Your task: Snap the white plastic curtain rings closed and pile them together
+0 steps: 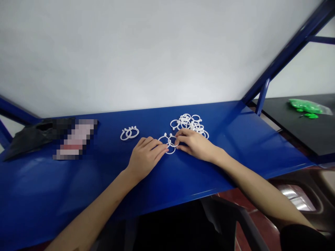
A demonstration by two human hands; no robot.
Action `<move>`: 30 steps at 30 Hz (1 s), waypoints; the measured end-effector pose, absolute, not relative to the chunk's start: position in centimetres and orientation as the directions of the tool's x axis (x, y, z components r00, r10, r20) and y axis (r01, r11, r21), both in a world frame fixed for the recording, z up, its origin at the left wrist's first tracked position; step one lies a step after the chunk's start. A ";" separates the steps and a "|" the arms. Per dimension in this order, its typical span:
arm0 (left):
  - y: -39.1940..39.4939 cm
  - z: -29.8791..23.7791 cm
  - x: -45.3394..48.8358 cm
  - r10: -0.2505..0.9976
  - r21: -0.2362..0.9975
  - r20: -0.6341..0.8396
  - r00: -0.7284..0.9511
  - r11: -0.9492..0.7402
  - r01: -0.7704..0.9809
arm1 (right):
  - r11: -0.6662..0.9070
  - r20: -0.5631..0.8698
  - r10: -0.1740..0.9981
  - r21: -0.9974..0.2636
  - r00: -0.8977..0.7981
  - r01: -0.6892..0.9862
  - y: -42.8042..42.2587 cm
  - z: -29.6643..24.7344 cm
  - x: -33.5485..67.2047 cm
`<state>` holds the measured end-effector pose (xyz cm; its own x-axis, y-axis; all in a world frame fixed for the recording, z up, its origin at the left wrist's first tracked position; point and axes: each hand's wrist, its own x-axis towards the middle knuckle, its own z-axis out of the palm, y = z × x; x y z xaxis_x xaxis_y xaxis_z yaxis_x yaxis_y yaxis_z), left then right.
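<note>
Three white plastic rings (171, 150) with small knobs overlap between my hands on the blue table. My left hand (144, 153) has its fingers pressed together on the left side of these rings. From the other side, my right hand (195, 143) pinches the edge of the right ring with thumb and fingers. A pile of similar white rings (186, 122) lies just behind my right hand. Farther left, a small group of linked white rings (129, 133) rests apart from my hands.
The blue table (104, 181) meets a pale wall (131, 52). A black plastic bag (26, 137) and a blurred-out flat item (75, 139) lie at the left. On a black table (290, 122) at the right sits a clear bag with green pieces (306, 105). Blue metal bars (282, 59) slant up there.
</note>
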<state>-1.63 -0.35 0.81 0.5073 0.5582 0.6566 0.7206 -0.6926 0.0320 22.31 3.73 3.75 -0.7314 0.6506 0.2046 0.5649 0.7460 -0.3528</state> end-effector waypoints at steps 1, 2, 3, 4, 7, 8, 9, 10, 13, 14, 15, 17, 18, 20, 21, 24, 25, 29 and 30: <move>-0.4 1.0 -1.7 0.557 0.041 0.672 0.488 -0.686 0.726 | 0.744 0.204 0.652 -0.356 -0.730 0.565 3.6 3.8 22.3; -0.4 1.1 -1.8 0.556 0.048 0.681 0.476 -0.683 0.729 | 0.744 0.202 0.652 -0.359 -0.731 0.564 3.4 3.9 22.2; -0.4 1.2 -1.9 0.555 0.052 0.685 0.473 -0.684 0.727 | 0.743 0.198 0.652 -0.361 -0.732 0.564 3.2 3.9 22.1; -0.4 1.3 -1.9 0.553 0.053 0.684 0.476 -0.689 0.723 | 0.741 0.192 0.653 -0.363 -0.733 0.565 3.1 3.8 22.0; -0.4 1.3 -1.9 0.540 0.042 0.660 0.523 -0.721 0.691 | 0.736 0.177 0.659 -0.354 -0.731 0.577 2.8 3.5 21.6; -0.4 1.2 -1.8 0.537 0.038 0.643 0.546 -0.735 0.677 | 0.734 0.175 0.662 -0.348 -0.729 0.583 2.8 3.4 21.5; -0.4 1.1 -1.7 0.535 0.035 0.624 0.569 -0.747 0.664 | 0.732 0.174 0.666 -0.343 -0.726 0.589 2.8 3.3 21.4; -0.4 1.0 -1.7 0.536 0.033 0.605 0.589 -0.756 0.654 | 0.728 0.176 0.671 -0.341 -0.721 0.594 2.7 3.3 21.3; -0.2 0.6 -1.5 0.539 0.025 0.563 0.627 -0.769 0.638 | 0.704 0.177 0.695 -0.362 -0.697 0.610 2.7 3.3 21.2; -0.2 0.4 -1.5 0.538 0.022 0.554 0.635 -0.772 0.635 | 0.697 0.177 0.701 -0.373 -0.691 0.612 2.6 3.4 21.1; -0.1 0.3 -1.4 0.538 0.020 0.544 0.644 -0.775 0.631 | 0.693 0.178 0.705 -0.381 -0.687 0.612 2.6 3.4 21.1; -0.1 0.1 -1.4 0.541 0.012 0.522 0.660 -0.778 0.628 | 0.698 0.193 0.702 -0.374 -0.685 0.611 2.5 3.5 21.1; 0.0 0.0 -1.3 0.544 0.004 0.511 0.666 -0.776 0.631 | 0.709 0.207 0.695 -0.358 -0.688 0.608 2.4 3.5 21.1; 0.0 -0.2 -1.3 0.548 -0.016 0.497 0.673 -0.770 0.638 | 0.749 0.250 0.659 -0.309 -0.710 0.586 2.4 3.5 21.1; 0.0 -0.3 -1.3 0.546 -0.025 0.495 0.676 -0.768 0.640 | 0.777 0.273 0.628 -0.281 -0.729 0.564 2.4 3.4 21.1; 0.2 -0.6 -1.3 0.530 -0.032 0.507 0.680 -0.776 0.630 | 0.863 0.323 0.505 -0.200 -0.800 0.464 2.6 2.9 21.0; 0.2 -0.7 -1.3 0.528 -0.027 0.511 0.678 -0.779 0.627 | 0.881 0.327 0.472 -0.174 -0.819 0.439 2.7 2.7 21.0; 0.2 -0.7 -1.1 0.541 0.002 0.502 0.675 -0.781 0.625 | 0.902 0.292 0.428 -0.078 -0.855 0.425 2.9 2.1 20.7; 0.2 -0.7 -1.1 0.546 0.005 0.495 0.676 -0.780 0.626 | 0.901 0.281 0.428 -0.058 -0.859 0.430 3.0 2.0 20.7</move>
<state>-1.09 0.20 -0.72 0.6759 0.5456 0.4954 0.6259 -0.7799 0.0049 20.72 2.95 2.03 -0.8592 0.4279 0.2807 0.4298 0.9011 -0.0580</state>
